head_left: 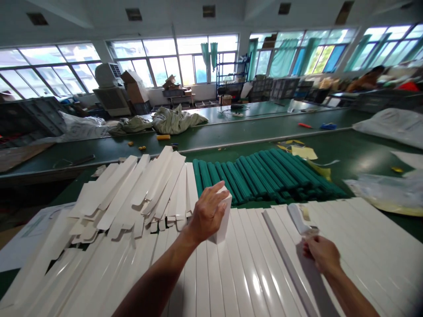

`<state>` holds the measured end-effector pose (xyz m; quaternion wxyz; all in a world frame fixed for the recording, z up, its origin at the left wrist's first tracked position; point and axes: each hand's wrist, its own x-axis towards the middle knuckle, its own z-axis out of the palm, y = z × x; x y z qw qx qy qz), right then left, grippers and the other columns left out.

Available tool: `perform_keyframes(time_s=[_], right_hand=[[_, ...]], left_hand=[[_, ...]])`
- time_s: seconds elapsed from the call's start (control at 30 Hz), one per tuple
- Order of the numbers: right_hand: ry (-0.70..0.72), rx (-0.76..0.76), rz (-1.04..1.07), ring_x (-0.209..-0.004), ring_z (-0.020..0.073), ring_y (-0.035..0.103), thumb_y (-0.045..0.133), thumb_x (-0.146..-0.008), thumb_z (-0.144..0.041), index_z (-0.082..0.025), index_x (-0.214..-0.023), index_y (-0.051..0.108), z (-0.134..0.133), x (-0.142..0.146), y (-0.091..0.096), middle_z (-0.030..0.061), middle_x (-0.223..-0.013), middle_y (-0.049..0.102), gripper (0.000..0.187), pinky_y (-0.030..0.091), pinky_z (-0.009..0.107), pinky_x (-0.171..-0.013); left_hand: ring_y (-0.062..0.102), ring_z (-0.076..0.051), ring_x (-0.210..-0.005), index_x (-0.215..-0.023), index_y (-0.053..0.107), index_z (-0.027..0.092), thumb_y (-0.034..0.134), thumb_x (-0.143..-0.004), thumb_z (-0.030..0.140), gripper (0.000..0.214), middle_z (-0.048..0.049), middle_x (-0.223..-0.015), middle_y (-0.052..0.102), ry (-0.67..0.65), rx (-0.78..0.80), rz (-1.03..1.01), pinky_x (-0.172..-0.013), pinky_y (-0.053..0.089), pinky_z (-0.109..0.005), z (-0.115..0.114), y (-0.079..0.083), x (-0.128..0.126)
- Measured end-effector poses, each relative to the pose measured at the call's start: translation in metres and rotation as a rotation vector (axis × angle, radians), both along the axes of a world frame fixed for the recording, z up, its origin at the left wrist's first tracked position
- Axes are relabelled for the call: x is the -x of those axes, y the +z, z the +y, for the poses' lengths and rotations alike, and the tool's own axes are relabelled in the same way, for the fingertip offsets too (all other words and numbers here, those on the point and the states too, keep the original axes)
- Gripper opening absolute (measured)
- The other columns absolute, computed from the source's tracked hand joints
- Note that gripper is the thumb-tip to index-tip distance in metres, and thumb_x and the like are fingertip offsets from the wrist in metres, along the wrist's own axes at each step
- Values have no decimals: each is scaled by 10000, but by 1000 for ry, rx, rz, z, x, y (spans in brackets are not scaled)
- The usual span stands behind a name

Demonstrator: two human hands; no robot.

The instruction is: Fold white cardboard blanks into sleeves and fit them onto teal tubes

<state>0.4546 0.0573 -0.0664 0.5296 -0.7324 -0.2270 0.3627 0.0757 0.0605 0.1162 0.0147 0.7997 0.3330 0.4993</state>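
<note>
My left hand [207,212] is closed around the top of a white carton box [223,220] that stands on end on a bed of long white boxes [251,273]. My right hand [322,253] is closed on the end of a long grey-white box [291,255] lying flat, with an open white flap [297,218] just beyond the fingers. Behind my left hand lies a row of dark green wrapped rolls [264,174]. To the left sits a loose heap of flat, unfolded white cartons [139,193].
The green workbench [357,154] carries yellow paper scraps [304,152] and clear plastic bags [386,191] on the right. Beyond is a green conveyor line [231,132] with crumpled sacks [176,119]. A person [366,79] sits at the far right by the windows.
</note>
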Motion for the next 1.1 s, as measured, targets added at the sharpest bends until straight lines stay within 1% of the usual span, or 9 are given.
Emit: perform_keyframes(time_s=[0.1,0.27,0.37,0.53,0.7,0.8,0.9,1.0,1.1], right_hand=[[115,-94,143,-373,134,507,758,-594,-317,-166,-669,573,-9,57,49,-11,-503,556,250,454,248,-335],[530,-465,429,-412,96,506,766,-724,-403,-174,-796,579,-21,174,168,-26,-605,581,303,432,217,-356],[662,-508,432,-381,83,498,706,-804,-410,-163,-776,579,-17,211,202,-22,-574,588,279,424,204,-369],[695,-451,381,-339,86,488,685,-814,-452,-153,-694,556,-8,229,203,-15,-474,569,347,401,187,-361],[676,-283,471,-299,90,461,781,-667,-493,-139,-615,552,-4,233,210,8,-453,574,424,351,180,-286],[735,-118,568,-268,74,413,806,-619,-469,-137,-553,536,1,227,222,-1,-393,525,433,318,166,-258],[801,-28,596,-264,68,400,805,-614,-467,-137,-537,534,4,220,228,-10,-374,503,434,317,160,-250],[799,-107,528,-265,77,415,793,-632,-516,-141,-569,532,1,218,222,-10,-380,514,461,323,166,-256],[710,-283,427,-279,100,449,735,-687,-593,-171,-623,487,-5,225,201,-19,-409,537,494,320,183,-272]], left_hand=[[549,-249,-1206,-1206,573,149,498,-906,130,310,-179,-1312,526,39,39,-6,-946,524,-417,-2,-3,-5],[579,-236,-1130,-1237,568,168,511,-903,154,338,-158,-1215,537,73,34,-14,-897,556,-379,2,-4,-14],[560,-257,-1162,-1347,453,151,523,-899,169,454,-171,-1223,565,104,16,0,-951,532,-421,3,-2,-18],[600,-261,-1142,-1444,262,135,467,-917,193,569,-189,-1261,570,215,14,-47,-952,537,-429,0,-4,-20],[572,-268,-1188,-1465,206,143,467,-907,168,616,-191,-1281,559,248,10,-46,-975,528,-433,-6,-6,-21],[565,-253,-1171,-1459,230,180,462,-907,139,600,-167,-1247,560,220,-15,-25,-957,538,-421,-7,-3,-21],[584,-236,-1111,-1379,392,205,454,-909,131,480,-162,-1263,509,184,25,45,-893,564,-394,-5,2,-18],[567,-253,-1123,-1279,510,156,474,-894,141,387,-184,-1280,488,98,105,102,-926,545,-422,-3,7,-13],[532,-261,-1178,-1280,519,135,499,-865,126,416,-177,-1241,529,-12,151,70,-987,509,-437,-4,12,-7]])
